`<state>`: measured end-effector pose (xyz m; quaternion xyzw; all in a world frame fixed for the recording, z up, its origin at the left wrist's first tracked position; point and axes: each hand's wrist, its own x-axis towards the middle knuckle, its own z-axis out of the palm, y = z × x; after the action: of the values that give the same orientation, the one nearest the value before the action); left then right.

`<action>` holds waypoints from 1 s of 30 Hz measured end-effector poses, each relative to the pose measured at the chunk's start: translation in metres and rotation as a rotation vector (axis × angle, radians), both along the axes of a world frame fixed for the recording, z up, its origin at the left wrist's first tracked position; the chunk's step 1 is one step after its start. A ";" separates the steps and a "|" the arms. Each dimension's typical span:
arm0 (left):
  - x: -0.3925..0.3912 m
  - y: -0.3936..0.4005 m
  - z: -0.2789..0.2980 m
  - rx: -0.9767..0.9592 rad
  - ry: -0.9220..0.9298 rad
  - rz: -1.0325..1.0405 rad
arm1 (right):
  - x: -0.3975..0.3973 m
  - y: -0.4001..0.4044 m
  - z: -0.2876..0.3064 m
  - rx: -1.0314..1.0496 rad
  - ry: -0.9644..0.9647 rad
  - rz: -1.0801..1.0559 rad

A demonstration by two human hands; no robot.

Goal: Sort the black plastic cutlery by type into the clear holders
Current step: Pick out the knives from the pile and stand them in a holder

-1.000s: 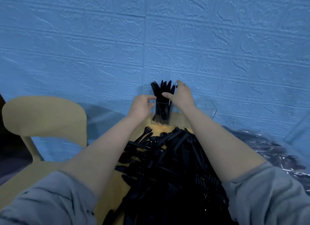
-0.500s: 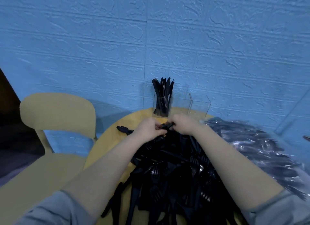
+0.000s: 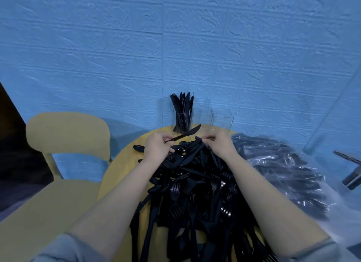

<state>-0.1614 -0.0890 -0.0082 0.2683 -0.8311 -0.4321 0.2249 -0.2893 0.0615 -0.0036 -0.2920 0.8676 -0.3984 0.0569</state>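
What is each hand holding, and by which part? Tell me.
Left hand pinches a black knife by its handle. Right hand grips cutlery from the pile; part unclear.

Small indoor room, likely staged sorting corner rather than kitchen or shop; exact type cannot tell. Blue textured brick-pattern wall panels [image 3: 214,46] close behind. Round yellow worktop [image 3: 121,164] pushed against wall, matching yellow chair [image 3: 68,132] beside it. Bulk black plastic cutlery [image 3: 195,193] heaped on worktop, more in clear plastic bag [image 3: 283,173]; clear holders [image 3: 220,123] at wall side.
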 end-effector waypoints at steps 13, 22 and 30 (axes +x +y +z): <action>0.060 0.040 0.031 0.446 0.150 -0.202 | 0.061 0.005 0.047 -0.432 -0.386 0.154; 0.089 0.041 0.022 0.567 0.147 -0.067 | 0.061 -0.007 0.014 0.393 0.394 0.224; 0.100 0.042 0.009 0.629 0.145 -0.042 | 0.061 -0.026 -0.006 0.700 0.680 0.375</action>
<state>-0.0619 -0.0473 0.0008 0.2762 -0.6439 -0.6903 0.1806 -0.2280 0.0356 -0.0095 -0.5185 0.8513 0.0497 -0.0634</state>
